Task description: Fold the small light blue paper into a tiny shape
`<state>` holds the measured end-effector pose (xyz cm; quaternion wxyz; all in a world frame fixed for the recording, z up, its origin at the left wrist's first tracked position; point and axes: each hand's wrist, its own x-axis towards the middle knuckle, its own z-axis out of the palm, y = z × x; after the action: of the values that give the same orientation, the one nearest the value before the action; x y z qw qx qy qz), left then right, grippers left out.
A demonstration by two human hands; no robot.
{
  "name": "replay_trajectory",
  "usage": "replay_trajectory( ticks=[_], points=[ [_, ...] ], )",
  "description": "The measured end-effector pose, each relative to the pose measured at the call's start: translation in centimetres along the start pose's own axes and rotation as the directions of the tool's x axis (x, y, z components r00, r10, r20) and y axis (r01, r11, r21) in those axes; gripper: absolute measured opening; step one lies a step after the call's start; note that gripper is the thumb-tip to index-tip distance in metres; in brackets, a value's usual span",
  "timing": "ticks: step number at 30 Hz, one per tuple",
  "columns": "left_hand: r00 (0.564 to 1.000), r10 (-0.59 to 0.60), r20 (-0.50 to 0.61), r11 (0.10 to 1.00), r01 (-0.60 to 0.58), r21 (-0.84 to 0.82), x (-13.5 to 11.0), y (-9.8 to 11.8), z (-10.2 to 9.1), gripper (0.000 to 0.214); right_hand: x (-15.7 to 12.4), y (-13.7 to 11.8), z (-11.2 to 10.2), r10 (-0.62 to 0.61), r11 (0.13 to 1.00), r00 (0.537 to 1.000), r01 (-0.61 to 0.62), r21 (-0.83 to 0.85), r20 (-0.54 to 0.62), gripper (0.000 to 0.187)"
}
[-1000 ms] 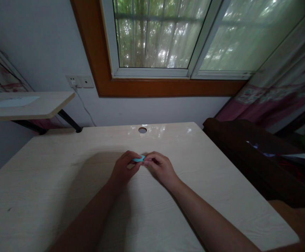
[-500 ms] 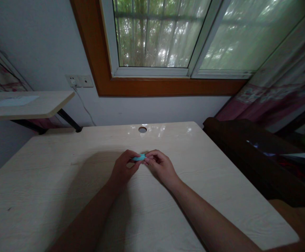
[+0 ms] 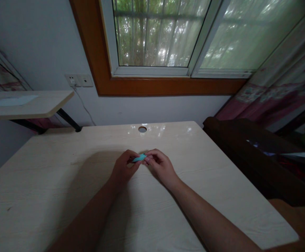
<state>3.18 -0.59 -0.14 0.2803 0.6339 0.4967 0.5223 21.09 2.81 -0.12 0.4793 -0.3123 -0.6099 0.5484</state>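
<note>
A small turquoise piece, perhaps folded paper [image 3: 140,158], is pinched between both hands above the pale wooden desk [image 3: 210,210]. My left hand [image 3: 124,166] grips its left end with thumb and index finger. At the other end, the thumb and fingers of my right hand [image 3: 163,166] close on its right tip. The fingers cover both ends, so its full shape cannot be made out.
A raised shelf [image 3: 49,108] on black legs stands at the desk's back left, with a white sheet [image 3: 12,101] on it. Near the back edge is a round cable hole [image 3: 142,129]. Dark wooden furniture [image 3: 236,147] borders the desk's right side.
The turquoise piece has tilted slightly, its right end a little higher and its outline changed between the fingers. Both hands stay almost in the same place.
</note>
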Motion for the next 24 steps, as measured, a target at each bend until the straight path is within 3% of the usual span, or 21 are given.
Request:
replay_trajectory(
  ticks=[5, 8, 24],
  points=[
    [0.999, 0.031, -0.009, 0.999, -0.031, 0.026, 0.06, -0.17, -0.04, 0.013, 0.14, -0.43, -0.19, -0.178, 0.949, 0.983, 0.185, -0.256, 0.053, 0.009],
    [0.998, 0.059, -0.002, 0.996, -0.059, 0.064, 0.04, -0.35, -0.01, 0.011, 0.19, -0.85, -0.12, -0.197, 0.933, 0.978, 0.207, -0.294, 0.064, 0.007],
    [0.999, -0.013, 0.036, 0.998, 0.011, 0.060, -0.02, -0.35, -0.09, 0.010, -0.06, -0.08, 0.22, -0.058, 0.994, 0.998, 0.061, -0.085, 0.040, 0.015]
  ],
)
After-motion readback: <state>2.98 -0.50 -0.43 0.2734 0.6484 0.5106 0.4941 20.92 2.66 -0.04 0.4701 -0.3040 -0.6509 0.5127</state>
